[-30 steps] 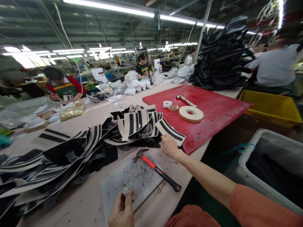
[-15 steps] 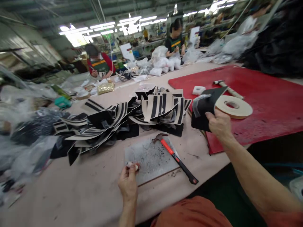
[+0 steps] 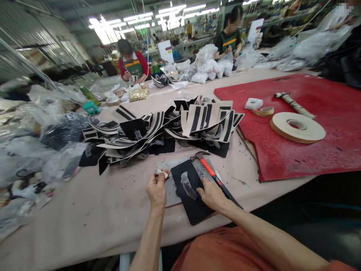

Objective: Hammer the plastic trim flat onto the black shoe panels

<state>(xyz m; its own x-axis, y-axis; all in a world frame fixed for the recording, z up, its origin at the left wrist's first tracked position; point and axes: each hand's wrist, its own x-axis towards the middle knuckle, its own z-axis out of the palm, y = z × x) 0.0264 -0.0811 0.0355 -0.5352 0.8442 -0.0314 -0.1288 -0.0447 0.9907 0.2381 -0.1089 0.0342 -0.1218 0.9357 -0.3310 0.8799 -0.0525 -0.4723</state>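
Note:
My left hand (image 3: 157,190) pinches a small white piece (image 3: 161,173), too small to name, beside the left edge of a black panel. That black panel (image 3: 180,171) has rounded corners and a strip of clear plastic film (image 3: 188,185) on its face. My right hand (image 3: 213,194) grips the panel at its right edge, thumb on top and the other fingers partly hidden. Beneath the panel, a grey slab (image 3: 170,190) strewn with dark scraps is mostly covered. A claw hammer (image 3: 208,166) with an orange and black handle lies along the slab's right side, partly behind my right hand.
A heap of black and cream striped panels (image 3: 158,130) spreads behind the slab. On the red sheet (image 3: 299,162) at right lie a big tape roll (image 3: 313,131), a smaller roll (image 3: 265,111) and a wrapped stick (image 3: 296,106). Plastic bags (image 3: 36,150) crowd the left; co-workers sit across the table.
My right hand has brought the black panel left from above the red sheet and down over the slab. My left hand keeps its pinch on the white piece. The camera view has shifted.

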